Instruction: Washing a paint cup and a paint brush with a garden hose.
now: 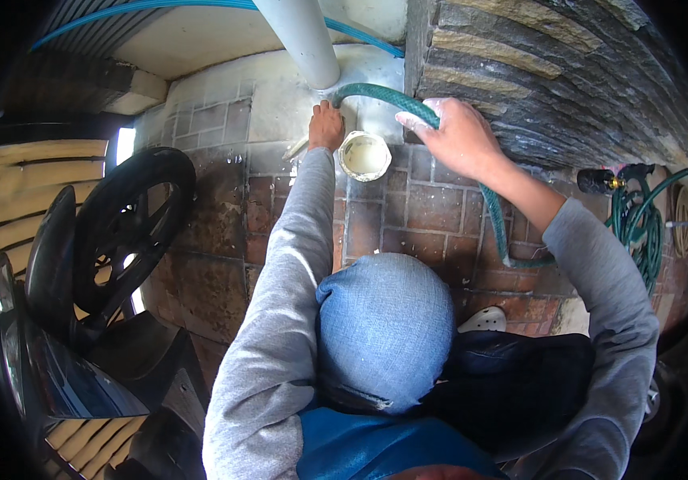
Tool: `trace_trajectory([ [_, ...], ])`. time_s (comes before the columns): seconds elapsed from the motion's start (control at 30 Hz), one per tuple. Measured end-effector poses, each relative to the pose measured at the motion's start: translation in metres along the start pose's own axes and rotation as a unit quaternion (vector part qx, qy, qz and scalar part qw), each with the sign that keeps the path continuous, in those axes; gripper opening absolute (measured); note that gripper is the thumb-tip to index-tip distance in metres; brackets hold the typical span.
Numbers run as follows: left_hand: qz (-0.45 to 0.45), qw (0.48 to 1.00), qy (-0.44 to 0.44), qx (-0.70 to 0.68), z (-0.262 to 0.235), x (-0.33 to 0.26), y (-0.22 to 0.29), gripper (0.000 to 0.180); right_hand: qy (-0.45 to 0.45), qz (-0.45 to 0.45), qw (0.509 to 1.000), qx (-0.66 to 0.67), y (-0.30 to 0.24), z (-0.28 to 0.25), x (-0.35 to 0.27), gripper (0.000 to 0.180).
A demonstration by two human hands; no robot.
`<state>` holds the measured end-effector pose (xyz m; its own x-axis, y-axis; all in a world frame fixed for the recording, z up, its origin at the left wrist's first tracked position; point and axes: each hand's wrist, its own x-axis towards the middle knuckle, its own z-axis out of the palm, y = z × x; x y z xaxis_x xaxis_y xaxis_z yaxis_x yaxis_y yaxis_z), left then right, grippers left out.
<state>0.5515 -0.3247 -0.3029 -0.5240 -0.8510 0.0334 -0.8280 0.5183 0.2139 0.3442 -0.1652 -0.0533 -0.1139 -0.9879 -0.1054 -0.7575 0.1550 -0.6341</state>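
Observation:
A green braided hose (pixel 392 98) arcs from the base of a white pipe (pixel 304 44) to my right hand (pixel 456 138). My right fingers and whitened thumb are closed around it. My left hand (pixel 326 126) is low by the pipe's foot, fingers curled, its fingertips beside the hose's far end. What lies under those fingers is hidden. A pale stick-like piece (pixel 297 150) shows at the left of that hand. Just right of my left wrist stands a cream-coloured tub (pixel 364 156), open at the top, with whitish residue on its rim.
Wet brick paving (pixel 432 210) meets a smooth pale slab by the wall. A rough stone wall (pixel 536 72) rises at the right, with a coiled green hose (pixel 640 232) and black fitting near it. At the left stands a vehicle with a black wheel (pixel 132 228). My denim-covered knee (pixel 384 328) is in front.

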Motion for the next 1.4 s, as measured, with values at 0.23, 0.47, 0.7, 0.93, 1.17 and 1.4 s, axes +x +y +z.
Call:
trace_trajectory([
  [0.23, -0.004, 0.997, -0.035, -0.072, -0.029, 0.019, 0.0, 0.027, -0.035, 0.064, 0.997, -0.029, -0.012, -0.003, 0.006, 0.037],
  [0.47, -0.032, 0.979, -0.144, -0.139, -0.043, 0.036, -0.011, 0.071, -0.01, 0.01, 1.0, -0.001, -0.016, 0.002, 0.007, 0.037],
  [0.7, -0.039, 0.939, -0.341, 0.027, -0.14, 0.068, -0.01, 0.065, 0.026, -0.055, 0.992, 0.114, -0.003, 0.009, 0.006, 0.035],
  [0.93, -0.213, 0.846, -0.489, 0.005, -0.213, 0.076, 0.004, 0.062, 0.047, -0.1, 0.984, 0.143, -0.013, 0.002, 0.0, 0.038],
  [1.17, -0.239, 0.849, -0.45, -0.141, -0.2, 0.058, -0.002, 0.058, 0.073, -0.111, 0.984, 0.121, -0.015, -0.003, -0.005, 0.044],
  [1.4, -0.227, 0.95, -0.153, -0.149, -0.2, 0.041, -0.016, 0.052, 0.073, -0.065, 0.993, 0.069, -0.028, -0.01, -0.005, 0.05],
])
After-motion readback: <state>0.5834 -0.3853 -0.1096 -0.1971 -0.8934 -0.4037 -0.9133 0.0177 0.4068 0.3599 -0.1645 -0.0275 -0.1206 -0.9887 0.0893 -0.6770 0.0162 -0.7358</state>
